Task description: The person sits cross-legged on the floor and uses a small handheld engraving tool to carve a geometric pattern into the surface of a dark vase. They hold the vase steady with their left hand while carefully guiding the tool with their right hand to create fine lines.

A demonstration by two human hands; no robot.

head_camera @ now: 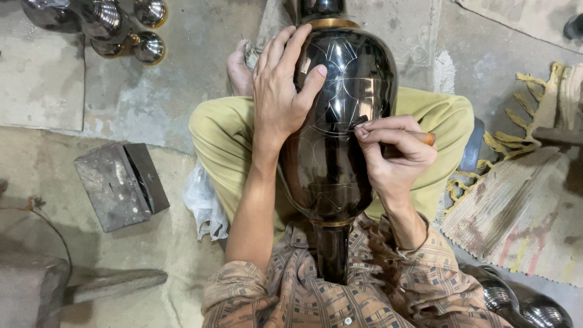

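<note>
Engraving a dark metal vase held across the lap

The black vase (340, 121) with brass bands lies lengthwise over the person's crossed legs, in yellow-green trousers (221, 130), its narrow stem toward the chest. The left hand (280, 91) rests flat on its upper shoulder, fingers spread and pressing, not clenched. The right hand (398, 152) pinches a wooden-handled engraving tool (419, 136), its tip touching the vase's scratched line pattern. A grey metal box (118, 185) sits on the floor to the left, 4 shiny vessels (115, 27) beyond it, a frayed mat (522, 206) to the right.
</note>
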